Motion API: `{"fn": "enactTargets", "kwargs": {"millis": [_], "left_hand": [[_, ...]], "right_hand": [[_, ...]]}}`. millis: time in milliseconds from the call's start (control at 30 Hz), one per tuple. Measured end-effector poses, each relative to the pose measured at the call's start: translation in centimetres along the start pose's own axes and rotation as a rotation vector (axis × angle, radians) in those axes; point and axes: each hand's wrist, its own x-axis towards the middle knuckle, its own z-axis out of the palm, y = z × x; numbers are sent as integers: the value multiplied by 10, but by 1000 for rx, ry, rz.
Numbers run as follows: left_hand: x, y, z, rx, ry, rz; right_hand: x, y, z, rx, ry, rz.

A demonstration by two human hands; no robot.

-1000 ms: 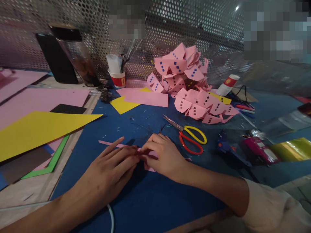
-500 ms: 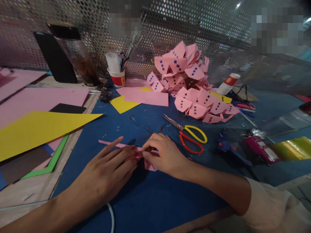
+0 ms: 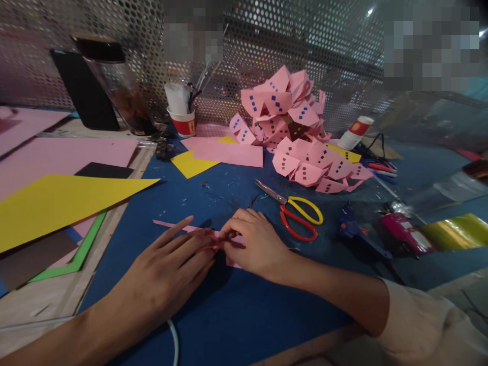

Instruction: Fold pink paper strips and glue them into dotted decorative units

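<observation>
My left hand (image 3: 160,277) lies low over the blue mat with its index finger lifted and its other fingertips closed on a small pink paper piece. Meeting it from the right, my right hand (image 3: 257,249) pinches the same pink paper (image 3: 232,262), which is mostly covered by the fingers. A narrow pink paper strip (image 3: 162,223) sticks out to the left beyond my left fingers. Just past my right hand lie scissors (image 3: 301,216) with one yellow and one red handle, blades pointing away to the left.
Folded pink paper shapes (image 3: 282,99) with printed squares are heaped at the back. A paper cup (image 3: 183,124) holds tools. Right stand a blue glue gun (image 3: 358,234) and a magenta object (image 3: 404,234). Yellow paper (image 3: 72,203) and other sheets cover the left side.
Both hands stay almost in place. My right fingers have shifted very slightly left, and less of the pink paper shows below them.
</observation>
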Motion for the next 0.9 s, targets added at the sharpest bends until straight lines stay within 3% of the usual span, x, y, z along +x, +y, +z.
{"fn": "enactTargets", "kwargs": {"millis": [900], "left_hand": [[0,3,-1,3,-10,-12]], "right_hand": [[4,-12,1,-85,-5,57]]}}
